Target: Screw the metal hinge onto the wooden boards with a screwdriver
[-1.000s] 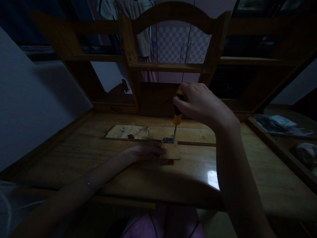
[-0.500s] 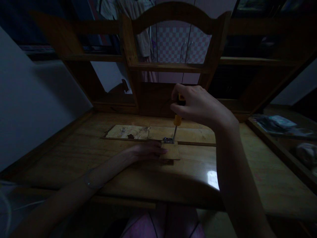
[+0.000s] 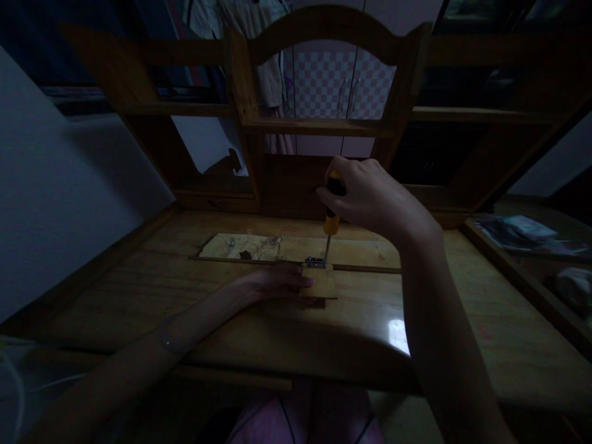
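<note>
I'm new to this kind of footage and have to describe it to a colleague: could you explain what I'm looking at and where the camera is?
There is no machine here: these are a person's two bare hands, seen by one camera worn on that person's head, looking forward and down.

The right hand grips a yellow-and-black screwdriver, its metal shaft pointing down to the right end of a small silvery metal fitting, possibly a hinge. The left hand holds a small, flat, pale wooden piece, thumb on top, with the fitting at its far edge.

Below is a glossy brown wooden desk. A long, pale wooden strip, stained on its left part, lies just beyond the hands. Behind stands an open wooden shelf unit.
</note>
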Demonstrator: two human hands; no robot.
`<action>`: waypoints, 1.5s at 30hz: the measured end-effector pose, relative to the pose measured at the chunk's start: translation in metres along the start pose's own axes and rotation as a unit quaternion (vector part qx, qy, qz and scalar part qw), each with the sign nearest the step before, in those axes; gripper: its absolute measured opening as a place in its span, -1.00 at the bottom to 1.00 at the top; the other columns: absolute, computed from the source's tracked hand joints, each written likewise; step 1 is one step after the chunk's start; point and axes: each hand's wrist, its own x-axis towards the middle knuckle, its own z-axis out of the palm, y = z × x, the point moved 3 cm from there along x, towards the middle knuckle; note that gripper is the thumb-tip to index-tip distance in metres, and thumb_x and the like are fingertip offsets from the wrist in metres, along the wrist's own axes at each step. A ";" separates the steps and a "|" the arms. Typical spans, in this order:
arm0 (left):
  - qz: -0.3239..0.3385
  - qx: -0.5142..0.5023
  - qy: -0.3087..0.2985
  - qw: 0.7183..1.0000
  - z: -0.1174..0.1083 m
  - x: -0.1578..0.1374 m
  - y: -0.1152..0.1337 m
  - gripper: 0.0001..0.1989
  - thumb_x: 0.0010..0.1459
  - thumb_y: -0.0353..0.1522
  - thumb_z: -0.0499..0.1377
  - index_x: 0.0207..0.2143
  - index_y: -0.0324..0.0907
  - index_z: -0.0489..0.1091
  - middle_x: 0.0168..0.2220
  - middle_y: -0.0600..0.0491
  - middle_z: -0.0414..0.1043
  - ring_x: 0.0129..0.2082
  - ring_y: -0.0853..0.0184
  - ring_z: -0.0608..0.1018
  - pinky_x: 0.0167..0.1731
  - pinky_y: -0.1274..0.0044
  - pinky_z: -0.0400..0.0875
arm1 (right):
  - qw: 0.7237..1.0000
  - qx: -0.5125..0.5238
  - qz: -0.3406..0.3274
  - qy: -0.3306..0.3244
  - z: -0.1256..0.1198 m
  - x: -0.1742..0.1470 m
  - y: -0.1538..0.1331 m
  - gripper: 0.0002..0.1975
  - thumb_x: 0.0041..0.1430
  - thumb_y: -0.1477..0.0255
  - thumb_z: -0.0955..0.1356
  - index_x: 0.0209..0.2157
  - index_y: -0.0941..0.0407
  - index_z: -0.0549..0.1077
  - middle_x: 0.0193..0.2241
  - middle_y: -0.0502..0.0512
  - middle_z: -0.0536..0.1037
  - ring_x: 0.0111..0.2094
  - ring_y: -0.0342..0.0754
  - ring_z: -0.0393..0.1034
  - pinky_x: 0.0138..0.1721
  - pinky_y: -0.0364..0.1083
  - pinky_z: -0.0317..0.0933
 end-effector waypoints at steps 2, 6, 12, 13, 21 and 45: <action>0.001 0.000 -0.003 1.000 0.000 0.000 0.000 -0.62 -0.03 -0.38 0.44 -0.13 -0.33 0.52 -0.10 -0.16 0.56 -0.05 0.17 0.60 0.04 0.34 0.51 | 1.000 -0.015 0.007 0.004 0.000 0.000 0.000 -0.70 0.24 0.26 0.27 -0.11 0.15 0.44 -0.29 0.21 0.52 -0.21 0.12 0.40 -0.19 0.02 0.17; 0.003 0.007 -0.012 1.000 -0.001 0.001 0.000 -0.63 0.00 -0.38 0.43 -0.13 -0.33 0.52 -0.06 -0.18 0.55 -0.03 0.16 0.59 0.03 0.35 0.52 | 1.000 -0.005 0.004 -0.027 -0.005 -0.003 -0.003 -0.65 0.22 0.21 0.28 -0.06 0.12 0.42 -0.32 0.16 0.53 -0.28 0.08 0.39 -0.25 0.00 0.17; 0.003 0.011 -0.017 1.000 -0.003 0.002 -0.001 -0.64 0.00 -0.37 0.43 -0.15 -0.35 0.52 -0.04 -0.20 0.54 -0.04 0.16 0.59 0.02 0.38 0.51 | 0.999 0.020 -0.018 -0.032 -0.005 -0.002 -0.004 -0.73 0.22 0.29 0.28 -0.10 0.10 0.45 -0.24 0.15 0.53 -0.22 0.06 0.39 -0.22 -0.02 0.18; 0.005 0.009 -0.021 1.000 -0.003 0.002 -0.001 -0.63 -0.01 -0.36 0.43 -0.15 -0.34 0.52 -0.05 -0.20 0.54 -0.04 0.16 0.59 0.02 0.37 0.51 | 0.999 0.014 -0.018 -0.024 -0.004 -0.002 -0.003 -0.74 0.23 0.30 0.27 -0.11 0.10 0.45 -0.24 0.15 0.53 -0.21 0.06 0.39 -0.22 -0.02 0.18; 0.003 0.015 -0.027 1.000 -0.003 0.002 -0.002 -0.61 0.03 -0.36 0.41 -0.09 -0.34 0.51 -0.04 -0.18 0.54 -0.03 0.17 0.59 0.01 0.39 0.51 | 0.997 -0.057 0.042 0.000 -0.004 -0.003 0.000 -0.60 0.25 0.13 0.23 -0.17 0.17 0.46 -0.30 0.26 0.53 -0.24 0.17 0.41 -0.23 0.05 0.18; 0.008 0.009 -0.028 1.000 -0.005 0.003 -0.003 -0.63 -0.02 -0.36 0.44 -0.15 -0.31 0.53 -0.06 -0.17 0.55 -0.04 0.16 0.59 0.04 0.34 0.49 | 1.000 0.007 -0.015 -0.008 0.000 0.000 0.001 -0.67 0.21 0.29 0.27 -0.06 0.14 0.42 -0.21 0.21 0.53 -0.16 0.11 0.40 -0.15 0.01 0.18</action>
